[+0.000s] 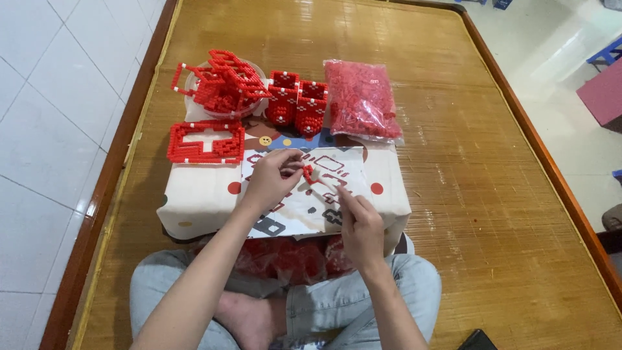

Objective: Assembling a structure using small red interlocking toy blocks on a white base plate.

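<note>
Woven bamboo mat [453,168] beside white floor tiles [52,129]; left hand [269,178] grip pinching red brick piece [308,172], right hand [359,223] grip loosely open.

Looks like somebody's home, sitting on the floor/bed platform

Woven bamboo mat [453,194] in a wooden frame [110,175], white tiled floor [45,129] around it, and a cloth-covered box [201,201] used as a little table.

There were two hands, left [269,178] and right [359,223]. There were two small red block boxes [298,102], one flat red block panel [206,141], one bag of red blocks [360,100], and one instruction sheet [311,201].
</note>
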